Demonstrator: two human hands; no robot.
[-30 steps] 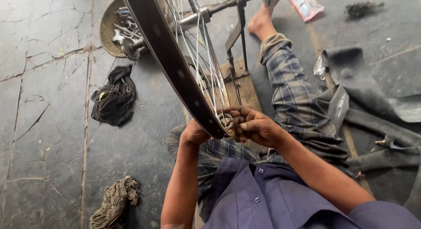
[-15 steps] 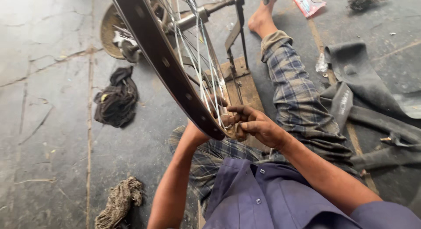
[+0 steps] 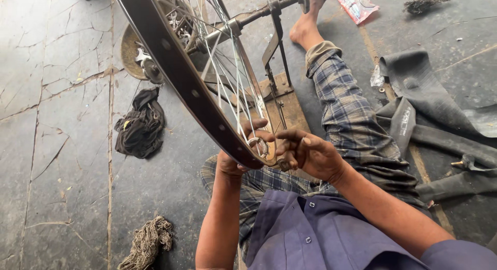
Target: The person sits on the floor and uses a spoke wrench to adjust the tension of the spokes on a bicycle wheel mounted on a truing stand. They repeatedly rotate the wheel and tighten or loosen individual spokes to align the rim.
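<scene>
A bicycle wheel rim point(image 3: 178, 78) with thin metal spokes point(image 3: 235, 68) stands on a metal truing stand point(image 3: 274, 53) in front of me. My left hand point(image 3: 235, 159) grips the rim's lowest part from below, fingers curled up between the spokes. Next to it, my right hand point(image 3: 310, 153) pinches a small round metal tool point(image 3: 283, 164) against the rim's lower edge. The wheel's axle point(image 3: 259, 14) rests across the top of the stand.
A dark rag point(image 3: 140, 125) lies on the cracked concrete floor at left, a frayed wad of thread point(image 3: 147, 241) nearer me. A shallow pan of metal parts point(image 3: 137, 53) sits behind the rim. Black rubber inner tubes point(image 3: 435, 109) lie at right beside my outstretched leg point(image 3: 347, 109).
The wheel has shifted right in view as the camera moved. My right hand has drawn slightly away from the left, fingers now pinching the small tool at the rim's edge.
</scene>
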